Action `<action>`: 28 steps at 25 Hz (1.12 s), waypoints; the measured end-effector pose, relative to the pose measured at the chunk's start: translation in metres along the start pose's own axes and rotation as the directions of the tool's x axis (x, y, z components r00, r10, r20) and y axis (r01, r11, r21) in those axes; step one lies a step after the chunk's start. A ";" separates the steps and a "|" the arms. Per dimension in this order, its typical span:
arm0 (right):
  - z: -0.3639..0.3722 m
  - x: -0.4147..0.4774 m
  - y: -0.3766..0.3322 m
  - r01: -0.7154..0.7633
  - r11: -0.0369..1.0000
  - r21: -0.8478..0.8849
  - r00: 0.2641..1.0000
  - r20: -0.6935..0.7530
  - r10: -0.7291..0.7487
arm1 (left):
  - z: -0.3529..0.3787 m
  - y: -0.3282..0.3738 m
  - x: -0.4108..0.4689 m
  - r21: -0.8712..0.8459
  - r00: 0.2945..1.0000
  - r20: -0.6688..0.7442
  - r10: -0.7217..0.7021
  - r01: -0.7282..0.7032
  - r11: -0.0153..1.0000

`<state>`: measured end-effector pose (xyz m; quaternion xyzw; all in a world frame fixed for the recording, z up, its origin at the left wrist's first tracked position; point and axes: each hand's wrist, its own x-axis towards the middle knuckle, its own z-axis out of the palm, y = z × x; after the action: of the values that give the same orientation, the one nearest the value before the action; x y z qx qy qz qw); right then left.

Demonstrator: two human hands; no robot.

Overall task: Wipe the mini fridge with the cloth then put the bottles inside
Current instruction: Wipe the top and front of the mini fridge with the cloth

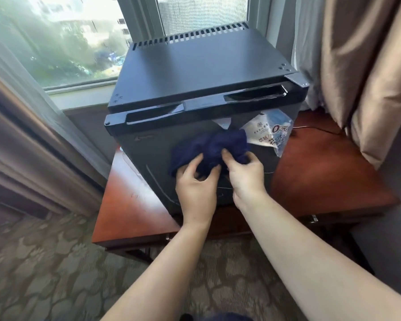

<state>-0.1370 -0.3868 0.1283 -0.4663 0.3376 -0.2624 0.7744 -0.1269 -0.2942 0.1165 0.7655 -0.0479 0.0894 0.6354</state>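
Dark blue cloth [210, 147] bunched against the closed mini fridge [202, 89] door, both hands pinching it: left hand [196, 184] at its lower edge, right hand [245, 172] just beside. The fridge fills the red-brown counter [329, 172] middle, bare wood either side, curtains [361, 66] close on the right.

This looks like a hotel room. A black mini fridge [195, 72] stands on a reddish-brown wooden desk [329, 172] pushed up against a window [56, 42] in the upper left of the frame, which looks down on trees and buildings far below. Sheer and heavy beige curtains [366, 66] hang at both sides. A patterned grey-green carpet [44, 262] covers the floor across the lower left. A printed paper notice [269, 133] sits on the fridge door.
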 end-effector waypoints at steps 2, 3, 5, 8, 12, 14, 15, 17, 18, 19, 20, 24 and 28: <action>-0.017 0.017 0.020 -0.071 0.997 -0.030 0.997 -0.010 0.071 | 0.011 -0.021 -0.008 0.081 0.994 0.040 -0.101 0.098 0.992; -0.024 0.022 0.030 -0.110 0.993 -0.037 0.994 -0.012 0.110 | 0.014 -0.031 -0.011 0.112 0.987 0.054 -0.149 0.142 0.984; -0.034 0.030 0.048 -0.195 0.980 -0.046 0.981 -0.020 0.194 | 0.017 -0.047 -0.015 0.153 0.970 0.069 -0.232 0.219 0.964; -0.041 0.037 0.072 -0.266 0.963 -0.049 0.963 -0.052 0.264 | 0.021 -0.064 -0.017 0.196 0.943 0.097 -0.319 0.296 0.935; -0.044 0.045 0.082 -0.230 0.971 -0.069 0.970 -0.093 0.223 | 0.036 -0.076 -0.014 0.208 0.931 0.108 -0.350 0.323 0.923; -0.053 0.047 0.077 -0.227 0.972 -0.062 0.969 -0.117 0.219 | 0.046 -0.079 -0.018 0.190 0.913 0.135 -0.386 0.358 0.914; -0.059 0.049 0.074 -0.221 0.974 -0.056 0.966 -0.148 0.210 | 0.053 -0.080 -0.021 0.176 0.895 0.170 -0.413 0.385 0.906; -0.080 0.060 0.066 -0.202 0.979 -0.040 0.949 -0.253 0.185 | 0.073 -0.078 -0.028 0.182 0.841 0.277 -0.465 0.429 0.885; -0.092 0.067 0.060 -0.190 0.982 -0.025 0.940 -0.294 0.174 | 0.085 -0.072 -0.031 0.175 0.805 0.343 -0.484 0.452 0.875; -0.105 0.072 0.052 -0.179 0.984 -0.007 0.934 -0.314 0.168 | 0.099 -0.066 -0.035 0.128 0.754 0.400 -0.520 0.516 0.847; -0.116 0.076 0.045 -0.172 0.985 0.016 0.934 -0.315 0.168 | 0.111 -0.059 -0.038 0.043 0.691 0.439 -0.574 0.622 0.782; -0.135 0.092 0.019 -0.242 0.969 0.047 0.945 -0.214 0.247 | 0.143 -0.043 -0.040 -0.325 0.388 0.501 -0.774 0.913 0.247; -0.138 0.093 0.014 -0.497 0.854 0.153 0.856 -0.075 0.512 | 0.126 -0.051 -0.046 -0.536 0.368 0.443 -0.818 0.839 0.087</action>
<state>-0.1827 -0.5235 0.0430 -0.2953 0.4737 -0.0969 0.8240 -0.1526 -0.4097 0.0359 0.3542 0.3521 -0.3203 0.8050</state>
